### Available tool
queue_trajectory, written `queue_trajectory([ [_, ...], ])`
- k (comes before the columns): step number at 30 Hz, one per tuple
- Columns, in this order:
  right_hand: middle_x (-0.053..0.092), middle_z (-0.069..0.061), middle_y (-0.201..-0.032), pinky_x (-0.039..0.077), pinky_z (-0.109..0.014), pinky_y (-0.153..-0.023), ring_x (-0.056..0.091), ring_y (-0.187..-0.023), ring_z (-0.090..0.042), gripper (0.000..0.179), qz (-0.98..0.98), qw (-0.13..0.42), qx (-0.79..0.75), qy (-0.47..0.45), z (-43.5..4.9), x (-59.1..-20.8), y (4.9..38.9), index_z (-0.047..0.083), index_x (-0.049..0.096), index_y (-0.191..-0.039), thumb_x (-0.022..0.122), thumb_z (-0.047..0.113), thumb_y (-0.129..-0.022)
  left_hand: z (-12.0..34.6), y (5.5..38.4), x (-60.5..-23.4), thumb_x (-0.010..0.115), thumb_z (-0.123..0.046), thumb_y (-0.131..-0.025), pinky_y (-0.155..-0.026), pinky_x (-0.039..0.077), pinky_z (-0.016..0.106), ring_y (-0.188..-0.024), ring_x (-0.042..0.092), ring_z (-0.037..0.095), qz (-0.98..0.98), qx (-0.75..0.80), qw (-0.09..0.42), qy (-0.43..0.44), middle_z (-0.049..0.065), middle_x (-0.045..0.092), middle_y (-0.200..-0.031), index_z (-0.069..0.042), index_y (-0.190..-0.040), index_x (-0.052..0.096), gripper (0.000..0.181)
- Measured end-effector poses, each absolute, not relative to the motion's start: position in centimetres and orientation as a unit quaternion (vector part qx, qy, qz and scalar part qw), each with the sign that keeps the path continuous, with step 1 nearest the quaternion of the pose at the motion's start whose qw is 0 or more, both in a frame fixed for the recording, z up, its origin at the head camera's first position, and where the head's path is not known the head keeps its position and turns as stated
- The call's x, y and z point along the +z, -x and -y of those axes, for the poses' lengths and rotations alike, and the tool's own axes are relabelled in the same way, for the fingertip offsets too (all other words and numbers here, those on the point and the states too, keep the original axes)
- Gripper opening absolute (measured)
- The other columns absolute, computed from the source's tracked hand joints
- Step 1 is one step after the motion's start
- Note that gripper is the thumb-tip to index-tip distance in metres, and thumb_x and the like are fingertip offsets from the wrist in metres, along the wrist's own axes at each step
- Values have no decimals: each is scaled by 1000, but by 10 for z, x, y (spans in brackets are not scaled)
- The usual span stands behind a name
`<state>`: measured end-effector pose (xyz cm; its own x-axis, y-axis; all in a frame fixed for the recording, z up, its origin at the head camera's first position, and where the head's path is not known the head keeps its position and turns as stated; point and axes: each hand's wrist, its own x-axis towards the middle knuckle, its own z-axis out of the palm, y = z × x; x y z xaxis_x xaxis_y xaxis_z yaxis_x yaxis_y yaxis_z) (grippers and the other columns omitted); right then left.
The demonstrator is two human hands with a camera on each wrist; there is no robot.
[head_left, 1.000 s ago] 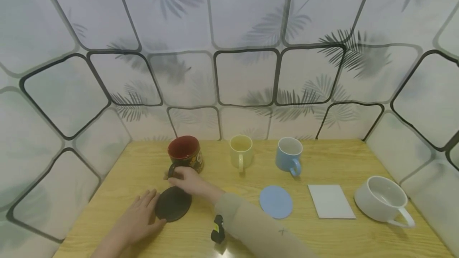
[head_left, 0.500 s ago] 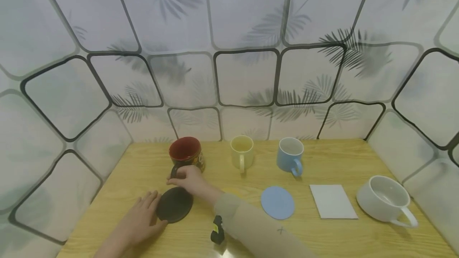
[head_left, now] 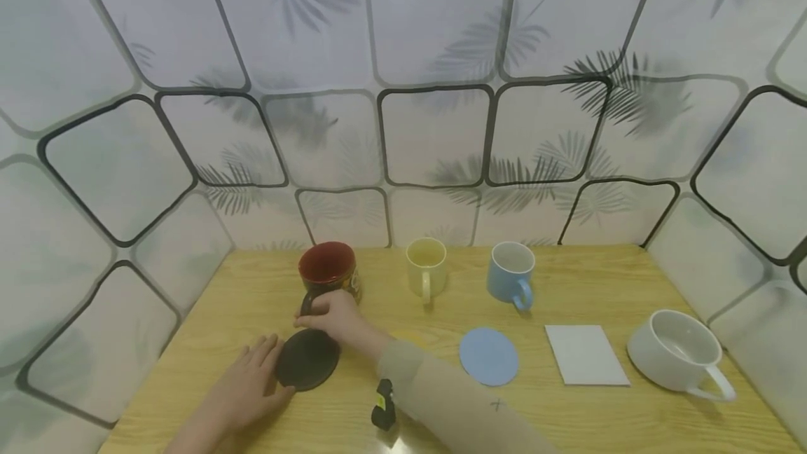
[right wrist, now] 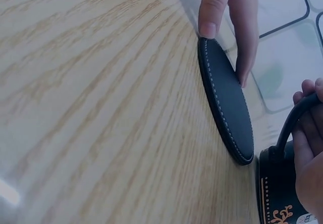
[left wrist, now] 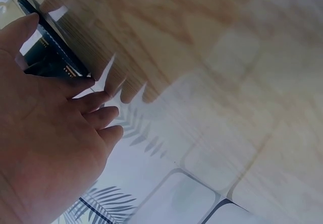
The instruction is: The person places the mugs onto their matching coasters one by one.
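Observation:
A dark mug (head_left: 327,263) with a red inside and gold ornament stands upright at the back left. My right hand (head_left: 343,319) grips its black handle (right wrist: 298,114), thumb and fingers around it. Just in front of the mug lies a round black coaster (head_left: 308,360) with white stitching along its edge, flat on the table. My left hand (head_left: 251,385) lies at the coaster's left, fingers extended. In the right wrist view, the thumb (right wrist: 208,28) and index finger of that hand touch the coaster's edge at two spots.
Along the back stand a yellow mug (head_left: 417,274) and a blue mug (head_left: 501,282). A blue round coaster (head_left: 488,356) and a white square coaster (head_left: 586,354) lie right of my right sleeve (head_left: 454,398). A wide white cup (head_left: 662,356) stands far right. Patterned walls enclose the wooden table (head_left: 239,300).
Everything shifts very slightly in the head view as the camera moves. Both hands keep their places, the right still gripping the mug's handle.

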<state>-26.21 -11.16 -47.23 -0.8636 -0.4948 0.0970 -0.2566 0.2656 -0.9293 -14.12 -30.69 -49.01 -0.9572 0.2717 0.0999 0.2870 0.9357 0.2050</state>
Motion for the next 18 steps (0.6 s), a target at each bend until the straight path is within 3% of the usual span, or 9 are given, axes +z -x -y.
queue_trajectory([
  [10,85,-3,-95,54,-10,-88,70,-92,6,13,-782,113,-567,232,106,-469,260,7,86,-97,85,19,-92,307,141,-489,77,-51,-90,-120,38,72,-145,47,56,983,-112,32,143,34,51,-154,10,-144,56,84],
  [18,85,0,-99,54,-12,-91,73,-99,2,12,-793,96,-525,294,100,-463,254,10,85,-100,82,20,-94,307,141,-487,77,-51,-90,-120,37,72,-146,46,56,983,-113,25,142,33,51,-155,9,-146,54,85],
])
